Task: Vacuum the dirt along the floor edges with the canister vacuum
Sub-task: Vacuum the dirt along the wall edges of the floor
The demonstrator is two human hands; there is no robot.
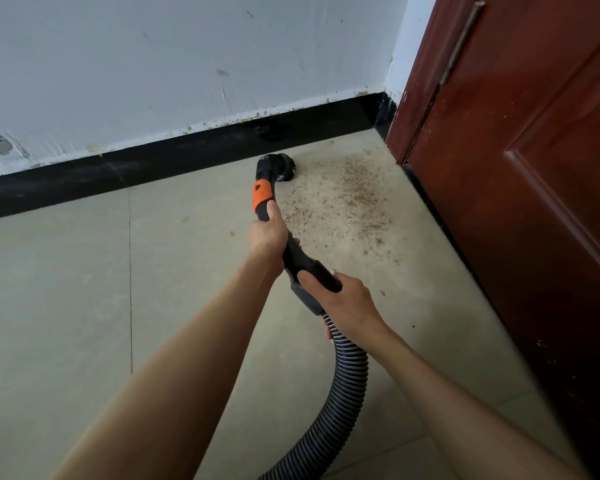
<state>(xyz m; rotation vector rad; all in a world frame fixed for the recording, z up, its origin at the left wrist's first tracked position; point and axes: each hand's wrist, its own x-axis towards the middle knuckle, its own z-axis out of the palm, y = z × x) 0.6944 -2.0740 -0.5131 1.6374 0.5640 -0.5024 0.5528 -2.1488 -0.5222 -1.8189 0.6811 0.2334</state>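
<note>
1 view only, from a wide-angle camera on the person's head, looking forward and steeply down over both outstretched forearms. it faces a room corner where the black baseboard (187, 157) under the white wall (187, 64) meets a reddish-brown door (516, 168) at the right. the tiled floor (66, 289) fills the lower frame, close below; straight edges bow slightly toward the borders.

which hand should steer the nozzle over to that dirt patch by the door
Left, probably. The left hand grips the wand nearest the nozzle, so it steers best toward the dirt. The right hand holds the rear handle by the hose.
</note>
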